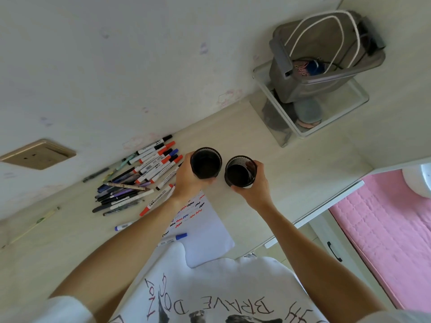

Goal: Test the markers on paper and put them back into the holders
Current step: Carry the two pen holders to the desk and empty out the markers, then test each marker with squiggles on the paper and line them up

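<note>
Pale wood-grain desk (268,145): left hand (186,180) and right hand (253,186) each wrapped around a round black mesh holder (205,162), (240,170); marker pile (144,173) left of the grips.

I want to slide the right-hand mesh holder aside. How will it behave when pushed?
The right mesh holder looks empty, so it is probably light and should slide easily on the smooth desk. Being tall and upright, it may tip if pushed near the rim. The right hand wraps its side, which should steady it.
</note>
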